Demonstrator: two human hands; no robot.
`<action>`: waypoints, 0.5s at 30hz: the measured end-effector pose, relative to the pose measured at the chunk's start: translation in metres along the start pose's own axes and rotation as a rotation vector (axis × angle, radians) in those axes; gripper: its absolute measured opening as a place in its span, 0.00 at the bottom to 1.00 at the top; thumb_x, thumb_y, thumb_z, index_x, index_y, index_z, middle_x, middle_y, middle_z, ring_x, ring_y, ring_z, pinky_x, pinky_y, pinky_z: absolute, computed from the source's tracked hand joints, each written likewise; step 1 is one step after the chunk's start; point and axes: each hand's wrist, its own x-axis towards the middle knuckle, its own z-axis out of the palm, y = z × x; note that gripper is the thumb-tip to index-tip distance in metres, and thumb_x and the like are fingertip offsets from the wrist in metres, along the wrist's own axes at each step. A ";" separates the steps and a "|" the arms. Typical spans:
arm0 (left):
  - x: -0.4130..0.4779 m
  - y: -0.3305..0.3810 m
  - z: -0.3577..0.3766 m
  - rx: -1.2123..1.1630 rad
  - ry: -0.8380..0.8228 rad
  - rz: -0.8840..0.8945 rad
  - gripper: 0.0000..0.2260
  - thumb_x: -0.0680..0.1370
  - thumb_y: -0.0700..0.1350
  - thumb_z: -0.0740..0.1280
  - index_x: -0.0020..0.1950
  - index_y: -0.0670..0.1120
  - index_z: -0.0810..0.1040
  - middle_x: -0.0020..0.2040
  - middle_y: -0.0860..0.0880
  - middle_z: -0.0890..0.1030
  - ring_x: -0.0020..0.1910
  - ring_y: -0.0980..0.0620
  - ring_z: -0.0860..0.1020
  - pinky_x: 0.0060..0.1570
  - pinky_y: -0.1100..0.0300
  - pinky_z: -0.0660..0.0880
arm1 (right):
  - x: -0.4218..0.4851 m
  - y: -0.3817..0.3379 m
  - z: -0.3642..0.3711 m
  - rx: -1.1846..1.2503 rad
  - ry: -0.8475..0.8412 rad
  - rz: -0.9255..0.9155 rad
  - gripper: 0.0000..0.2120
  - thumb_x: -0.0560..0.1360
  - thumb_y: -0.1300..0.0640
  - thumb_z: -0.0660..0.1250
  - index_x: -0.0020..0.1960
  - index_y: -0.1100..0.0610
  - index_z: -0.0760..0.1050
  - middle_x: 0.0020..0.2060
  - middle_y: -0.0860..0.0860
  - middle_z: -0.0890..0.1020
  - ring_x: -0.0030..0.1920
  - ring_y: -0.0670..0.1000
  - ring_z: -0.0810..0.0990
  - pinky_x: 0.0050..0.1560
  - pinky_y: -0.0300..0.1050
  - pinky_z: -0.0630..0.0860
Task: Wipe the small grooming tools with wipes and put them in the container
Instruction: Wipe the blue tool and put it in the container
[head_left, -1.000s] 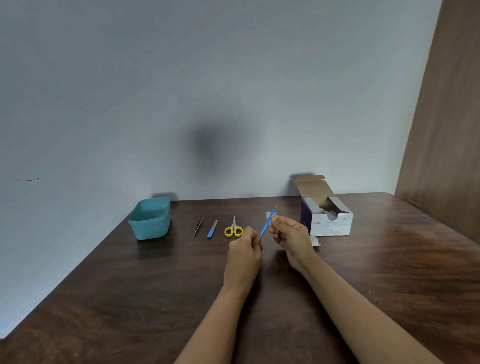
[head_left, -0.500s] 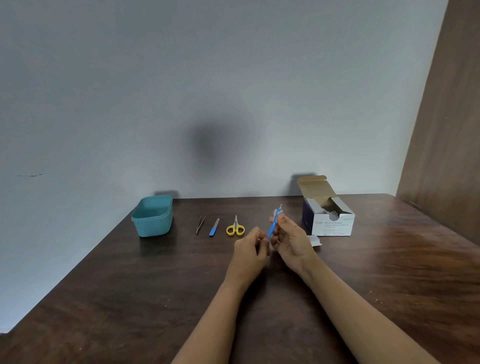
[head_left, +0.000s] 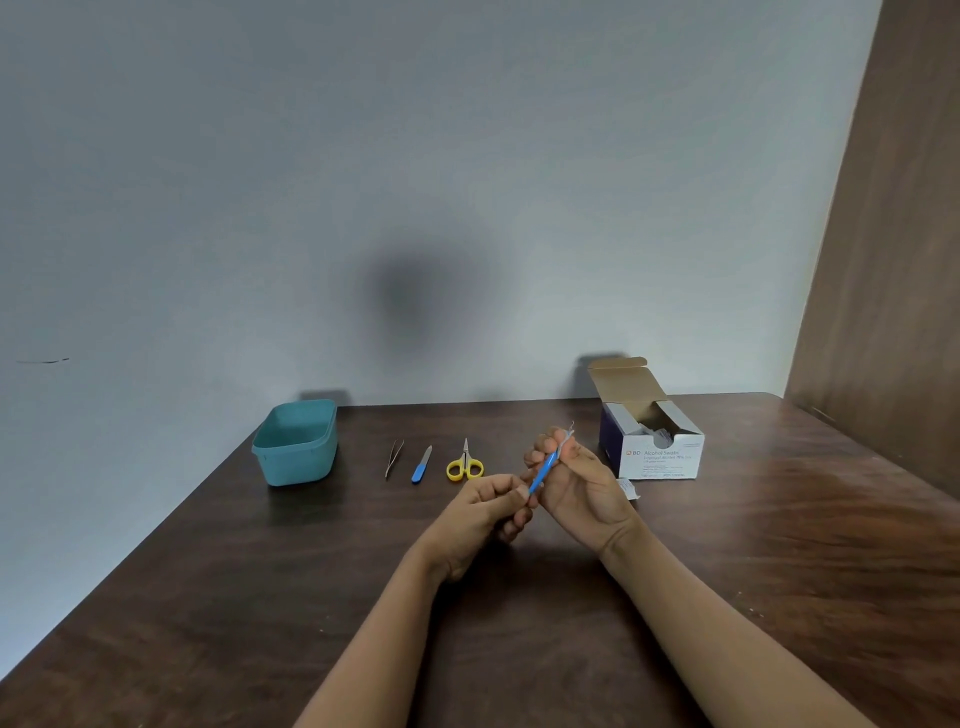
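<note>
Above the counter (head_left: 260, 597), the left hand (head_left: 483, 512) pinches the lower end of a blue-handled tool (head_left: 543, 473), while the right hand (head_left: 576, 478) curls round its upper part with a pale wipe (head_left: 566, 439). Tweezers (head_left: 395, 457), nail file (head_left: 422, 464) and scissors (head_left: 465, 464) lie between the teal container (head_left: 296, 447) and the opened swab box (head_left: 654, 452)

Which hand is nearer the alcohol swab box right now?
Right. The right hand is just left of the alcohol swab box, gripping the blue tool; the left hand is farther left, pinching the tool's lower end.
</note>
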 end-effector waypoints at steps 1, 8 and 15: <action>0.000 0.000 -0.001 -0.010 -0.004 -0.004 0.10 0.81 0.38 0.59 0.41 0.44 0.76 0.30 0.51 0.74 0.27 0.59 0.68 0.30 0.68 0.66 | 0.000 0.000 -0.001 -0.015 0.014 -0.008 0.14 0.61 0.52 0.81 0.37 0.54 0.77 0.36 0.49 0.76 0.40 0.47 0.75 0.42 0.42 0.75; 0.001 0.002 0.000 -0.019 0.049 0.007 0.08 0.79 0.38 0.63 0.42 0.42 0.78 0.31 0.49 0.77 0.28 0.57 0.72 0.30 0.68 0.69 | 0.000 0.001 -0.003 -0.072 0.075 -0.030 0.16 0.60 0.49 0.81 0.37 0.54 0.76 0.35 0.49 0.75 0.38 0.46 0.75 0.43 0.42 0.72; 0.001 0.001 0.001 0.014 0.059 -0.003 0.07 0.80 0.39 0.62 0.43 0.42 0.78 0.31 0.50 0.78 0.28 0.57 0.72 0.31 0.67 0.70 | 0.002 0.002 -0.006 -0.024 0.049 -0.046 0.15 0.61 0.51 0.80 0.36 0.55 0.75 0.34 0.50 0.74 0.38 0.47 0.74 0.40 0.40 0.75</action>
